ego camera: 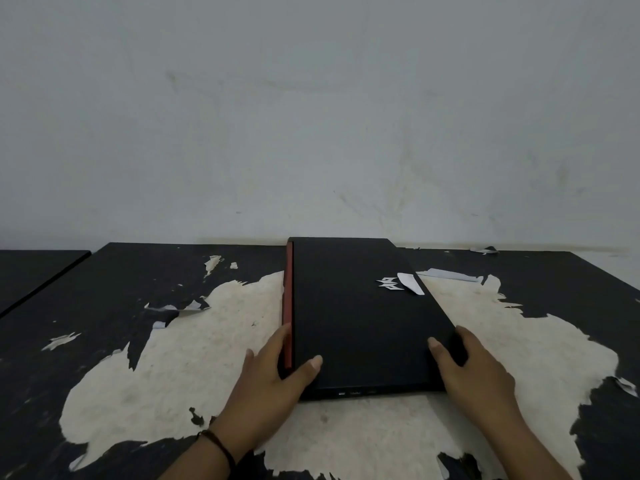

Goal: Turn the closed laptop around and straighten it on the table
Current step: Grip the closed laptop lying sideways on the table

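Closest to you, your 2 hands sit at the near end of the laptop (360, 317). Your left hand (273, 379) has a dark band (216, 445) on its wrist. It holds the near left corner of the laptop, with the thumb lying flat on the black lid and the fingers curled over the red strip (287, 306) along the left side. Your right hand (471, 372) holds the near right corner, with the thumb on the lid and the fingers wrapped round the right edge. So both hands are closed on the laptop. The laptop is shut and lies flat in the middle of the table (121, 289), with a short side facing you and its long sides running away toward the wall (311, 116). You can see small ports on the near edge. It sits a little crooked, since the right side slants while the left side runs nearly straight back. A silver logo (389, 284) and a white sticker (410, 284) sit on the lid, toward the far right. The tabletop is black, but much of its skin has peeled off, and a big pale patch (207, 358) shows under and around the laptop. The far end of the laptop reaches the back of the table, near the grey wall. A 2nd dark table (31, 271) stands at the far left.
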`<action>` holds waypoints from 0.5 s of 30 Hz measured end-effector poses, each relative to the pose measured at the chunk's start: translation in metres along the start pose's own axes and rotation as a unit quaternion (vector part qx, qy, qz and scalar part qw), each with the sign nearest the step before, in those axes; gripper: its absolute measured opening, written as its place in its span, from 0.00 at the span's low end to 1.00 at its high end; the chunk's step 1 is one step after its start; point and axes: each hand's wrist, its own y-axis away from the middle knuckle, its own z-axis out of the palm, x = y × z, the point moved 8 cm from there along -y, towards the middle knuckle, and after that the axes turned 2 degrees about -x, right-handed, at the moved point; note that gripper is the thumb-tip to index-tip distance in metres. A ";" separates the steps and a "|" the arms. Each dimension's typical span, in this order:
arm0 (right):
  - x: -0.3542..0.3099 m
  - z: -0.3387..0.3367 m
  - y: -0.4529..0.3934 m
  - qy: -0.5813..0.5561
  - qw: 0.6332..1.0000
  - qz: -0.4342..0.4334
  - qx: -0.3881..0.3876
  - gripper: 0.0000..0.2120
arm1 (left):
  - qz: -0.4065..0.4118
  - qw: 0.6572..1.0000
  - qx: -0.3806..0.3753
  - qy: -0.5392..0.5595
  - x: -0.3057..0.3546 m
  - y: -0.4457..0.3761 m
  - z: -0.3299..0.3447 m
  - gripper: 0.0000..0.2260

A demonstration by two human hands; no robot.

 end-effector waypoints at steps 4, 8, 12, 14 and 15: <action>0.003 0.000 0.000 -0.076 0.997 0.018 -0.004 0.30 | -0.014 0.994 -0.011 0.107 -0.005 0.000 0.004 0.37; 0.004 0.000 0.003 -0.156 0.988 0.019 -0.004 0.31 | -0.013 0.990 -0.018 0.141 0.000 0.003 0.006 0.36; -0.001 -0.002 0.006 -0.224 0.974 0.016 -0.011 0.31 | 0.004 0.981 -0.002 0.194 0.012 0.005 0.005 0.28; -0.003 -0.005 0.006 -0.258 0.966 0.010 -0.006 0.31 | 0.014 0.972 0.007 0.235 0.020 0.008 0.005 0.21; -0.004 -0.008 0.006 -0.276 0.961 0.007 0.001 0.31 | 0.014 0.967 0.016 0.256 0.024 0.010 0.003 0.20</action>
